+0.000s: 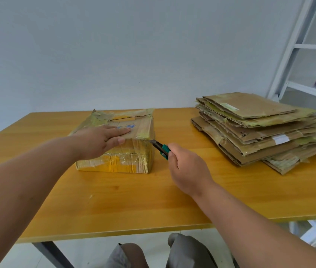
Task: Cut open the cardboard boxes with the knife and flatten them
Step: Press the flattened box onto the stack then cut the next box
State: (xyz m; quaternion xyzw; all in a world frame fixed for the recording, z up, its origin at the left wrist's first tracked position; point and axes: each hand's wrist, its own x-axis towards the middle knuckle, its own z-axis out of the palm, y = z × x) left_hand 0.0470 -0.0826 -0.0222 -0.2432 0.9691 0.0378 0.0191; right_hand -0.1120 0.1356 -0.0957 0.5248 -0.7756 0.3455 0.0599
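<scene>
On the wooden table (114,206), a taped cardboard box (126,159) stood left of centre, its top flaps closed. My left hand (103,139) lay flat on the top, fingers straight and close together, thumb over the near edge. My right hand (186,169) gripped a green-handled knife (161,147), fingers curled round the handle; the blade tip met the box's upper right corner. A stack of flattened cardboard (259,128) sat well apart to the right, near a white shelf frame (296,45).
</scene>
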